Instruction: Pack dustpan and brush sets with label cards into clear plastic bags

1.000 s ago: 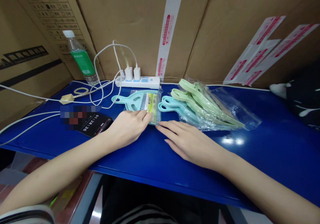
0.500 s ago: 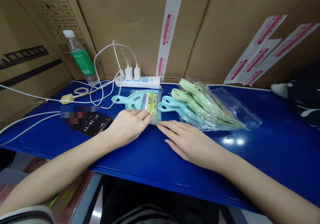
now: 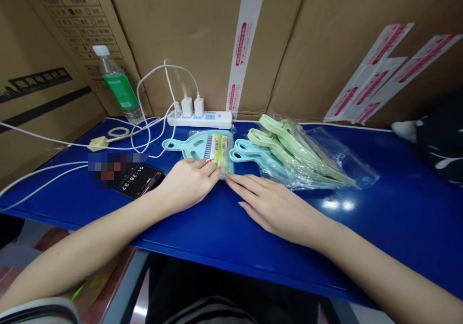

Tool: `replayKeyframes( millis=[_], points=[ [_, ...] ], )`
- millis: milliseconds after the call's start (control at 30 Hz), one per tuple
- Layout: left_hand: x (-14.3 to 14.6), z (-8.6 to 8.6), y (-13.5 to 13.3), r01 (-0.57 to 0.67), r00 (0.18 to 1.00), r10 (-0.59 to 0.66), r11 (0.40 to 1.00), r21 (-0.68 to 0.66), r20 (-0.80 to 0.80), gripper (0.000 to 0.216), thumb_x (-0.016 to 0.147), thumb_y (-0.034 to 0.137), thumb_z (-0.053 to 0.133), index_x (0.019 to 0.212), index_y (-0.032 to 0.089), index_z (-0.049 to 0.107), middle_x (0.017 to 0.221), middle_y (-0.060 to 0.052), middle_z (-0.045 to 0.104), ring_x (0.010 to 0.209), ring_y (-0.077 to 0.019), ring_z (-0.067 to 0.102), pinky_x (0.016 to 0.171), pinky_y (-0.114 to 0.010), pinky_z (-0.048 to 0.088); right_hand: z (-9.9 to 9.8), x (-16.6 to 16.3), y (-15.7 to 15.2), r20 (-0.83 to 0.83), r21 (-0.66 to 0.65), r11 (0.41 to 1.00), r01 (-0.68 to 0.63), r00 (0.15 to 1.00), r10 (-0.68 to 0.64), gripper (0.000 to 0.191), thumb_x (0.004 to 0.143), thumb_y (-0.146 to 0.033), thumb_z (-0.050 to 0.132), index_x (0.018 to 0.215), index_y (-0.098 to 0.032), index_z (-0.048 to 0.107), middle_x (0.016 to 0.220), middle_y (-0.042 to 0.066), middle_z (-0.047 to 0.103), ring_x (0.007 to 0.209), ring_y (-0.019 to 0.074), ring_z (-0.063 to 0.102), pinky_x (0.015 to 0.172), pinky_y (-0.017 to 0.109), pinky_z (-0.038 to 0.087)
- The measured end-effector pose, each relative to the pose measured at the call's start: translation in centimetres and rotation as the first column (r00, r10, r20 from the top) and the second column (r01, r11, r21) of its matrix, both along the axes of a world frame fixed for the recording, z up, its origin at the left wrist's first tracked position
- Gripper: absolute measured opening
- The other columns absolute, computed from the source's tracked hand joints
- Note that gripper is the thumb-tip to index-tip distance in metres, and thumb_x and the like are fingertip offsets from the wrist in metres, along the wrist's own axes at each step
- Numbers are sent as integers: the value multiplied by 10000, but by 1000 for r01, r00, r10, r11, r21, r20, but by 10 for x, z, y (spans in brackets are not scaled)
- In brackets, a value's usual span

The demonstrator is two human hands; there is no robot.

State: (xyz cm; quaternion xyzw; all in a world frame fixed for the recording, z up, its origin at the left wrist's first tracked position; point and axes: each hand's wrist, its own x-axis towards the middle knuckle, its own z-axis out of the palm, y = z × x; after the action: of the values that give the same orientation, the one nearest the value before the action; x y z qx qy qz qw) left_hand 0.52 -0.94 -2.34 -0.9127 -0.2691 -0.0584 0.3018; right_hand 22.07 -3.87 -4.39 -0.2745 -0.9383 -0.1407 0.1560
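A teal plastic scoop in a clear packet (image 3: 202, 146) with a yellow label lies on the blue table (image 3: 379, 218). My left hand (image 3: 186, 183) rests on the packet's near edge, fingers curled together and pressed on it. My right hand (image 3: 271, 203) lies flat on the table just right of the packet, fingers stretched out, fingertips at its near right corner. Beyond my right hand sits a pile of teal and green scoops in a clear bag (image 3: 296, 153).
A phone (image 3: 135, 180) showing a timer lies left of my left hand. A white power strip (image 3: 202, 117) with chargers and looping white cables sits at the back, with a water bottle (image 3: 117, 85) at back left. Cardboard boxes (image 3: 307, 34) wall the table's far side. A dark object (image 3: 439, 136) lies far right.
Almost nothing differs: my left fingertips have shifted slightly on the packet's near edge. My right hand stays flat in place.
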Motion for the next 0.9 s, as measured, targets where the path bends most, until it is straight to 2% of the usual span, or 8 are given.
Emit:
replayKeyframes(
  millis=[333,433,533,600,700,800,900],
  points=[
    [0,1,0,-6,1000,6,999,-47,9,135,859,109,514,783,123,625,652,-37,616,591,-174,618,551,-269,455,1,0,-1,-31,-8,999,-33,999,33,378,917,-115,385,1207,-10,603,1199,197,659,1003,260,657,834,409,573],
    [0,0,0,-7,1000,8,999,-48,16,115,847,107,524,811,116,633,668,-42,629,599,-177,626,558,-268,463,6,0,-3,-73,0,997,-72,995,72,359,915,-101,391,1176,-82,637,1158,146,687,996,232,654,826,386,571],
    [0,0,0,-25,1000,25,997,-68,1,150,863,115,491,843,123,639,684,-43,642,597,-170,625,566,-269,474,13,3,-4,-162,103,991,-83,982,99,335,904,-90,420,1120,-152,668,1082,94,715,1013,218,640,847,380,553],
    [0,1,1,-25,1000,26,996,-82,0,184,875,115,460,836,125,639,677,-42,641,588,-166,621,565,-272,476,16,6,-2,-218,194,981,12,975,31,310,884,-90,462,1104,-157,670,1079,101,709,1058,249,618,885,417,528],
    [-1,3,1,-12,1000,15,994,-108,22,210,875,103,441,793,127,632,661,-36,637,566,-159,610,557,-273,469,17,13,3,-257,264,936,234,952,-166,309,881,-184,527,1171,-144,629,1207,162,637,1179,332,532,947,521,469],
    [-2,5,2,-23,999,28,990,-136,38,210,867,97,441,777,134,627,652,-26,635,553,-150,599,538,-265,448,14,20,8,-229,210,902,378,916,-331,489,873,-329,573,1328,-162,517,1359,203,515,1272,406,419,968,619,402],
    [-2,4,3,-32,998,41,989,-143,56,201,862,102,449,769,139,622,639,-18,627,542,-144,588,514,-257,420,9,22,11,-193,123,898,422,898,-395,613,849,-329,601,1414,-176,418,1420,218,446,1286,427,392,969,643,376]
  ],
)
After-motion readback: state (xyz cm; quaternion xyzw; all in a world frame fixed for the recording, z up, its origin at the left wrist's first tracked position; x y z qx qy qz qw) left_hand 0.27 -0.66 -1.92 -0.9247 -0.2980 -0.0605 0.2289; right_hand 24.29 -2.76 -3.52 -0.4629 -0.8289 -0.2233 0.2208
